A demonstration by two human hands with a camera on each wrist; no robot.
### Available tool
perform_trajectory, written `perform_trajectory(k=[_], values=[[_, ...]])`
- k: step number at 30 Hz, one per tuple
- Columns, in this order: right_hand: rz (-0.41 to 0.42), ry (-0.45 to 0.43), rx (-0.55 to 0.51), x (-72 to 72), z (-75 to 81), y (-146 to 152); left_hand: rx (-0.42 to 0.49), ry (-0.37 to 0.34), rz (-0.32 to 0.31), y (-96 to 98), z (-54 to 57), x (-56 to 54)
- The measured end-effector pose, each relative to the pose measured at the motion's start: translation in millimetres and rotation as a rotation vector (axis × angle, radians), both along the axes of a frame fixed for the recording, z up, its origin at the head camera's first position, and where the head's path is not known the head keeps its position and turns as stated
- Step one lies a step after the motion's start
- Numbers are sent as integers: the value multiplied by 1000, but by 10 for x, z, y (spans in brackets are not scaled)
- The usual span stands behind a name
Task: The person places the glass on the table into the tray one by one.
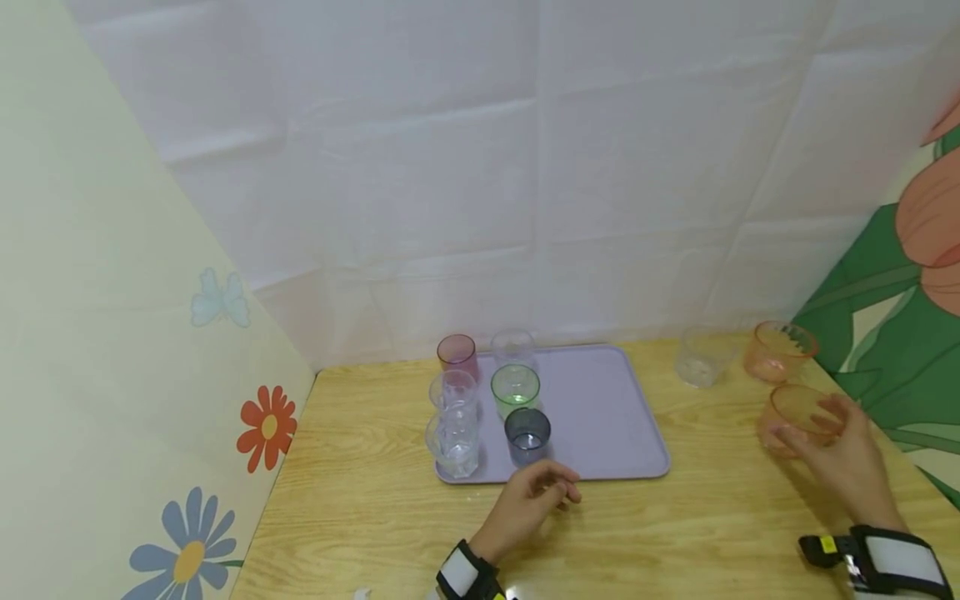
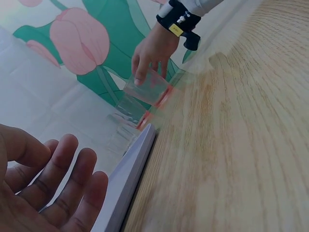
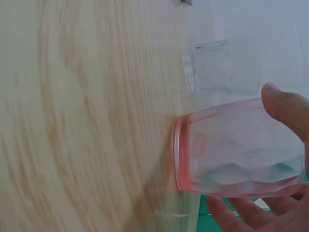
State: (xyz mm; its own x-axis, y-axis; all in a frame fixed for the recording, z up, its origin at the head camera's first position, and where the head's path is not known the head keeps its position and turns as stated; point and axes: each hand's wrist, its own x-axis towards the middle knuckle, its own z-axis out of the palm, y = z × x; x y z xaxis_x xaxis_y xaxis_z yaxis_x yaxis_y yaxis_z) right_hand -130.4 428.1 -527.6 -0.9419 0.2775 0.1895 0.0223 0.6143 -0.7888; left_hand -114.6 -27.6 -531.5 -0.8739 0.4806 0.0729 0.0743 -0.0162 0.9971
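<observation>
One see-through, faceted orange tumbler [image 3: 236,150] stands within the curled fingers of the right hand [image 1: 851,458]; the left hand [image 1: 528,504], fingers loosely bent, hovers near a rectangular lilac tray [image 1: 600,417].

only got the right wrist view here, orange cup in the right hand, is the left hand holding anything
Observer: No, the left hand is empty.
Operator: which cup is closest to it
Observer: The dark grey cup, on the purple tray.
Operator: ok where's that tray from the orange cup
Observer: In the head view, it lies to the left of the orange cup.
</observation>
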Motion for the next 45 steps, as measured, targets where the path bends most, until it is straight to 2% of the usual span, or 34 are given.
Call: perform_trajectory(k=[5,9,14,19,27,32,40,45], values=[[-45,11,-22,-9,10,-134,-10,-11,4,17,-10,-4],[-33,12,-42,-40,79,-289,-19,14,-4,37,-23,-17],[40,41,-33,-95,211,-539,-4,68,-21,97,-29,-59],[99,87,-26,-158,306,-824,-4,103,18,196,-12,-115],[206,128,-47,-212,423,-1276,-32,141,59,413,138,-220],[269,119,-70,-249,454,-1512,1,165,68,533,188,-317],[311,156,-75,-359,444,-1718,-17,105,77,665,214,-426],[316,135,-82,-483,434,-1761,-19,78,77,704,204,-434]])
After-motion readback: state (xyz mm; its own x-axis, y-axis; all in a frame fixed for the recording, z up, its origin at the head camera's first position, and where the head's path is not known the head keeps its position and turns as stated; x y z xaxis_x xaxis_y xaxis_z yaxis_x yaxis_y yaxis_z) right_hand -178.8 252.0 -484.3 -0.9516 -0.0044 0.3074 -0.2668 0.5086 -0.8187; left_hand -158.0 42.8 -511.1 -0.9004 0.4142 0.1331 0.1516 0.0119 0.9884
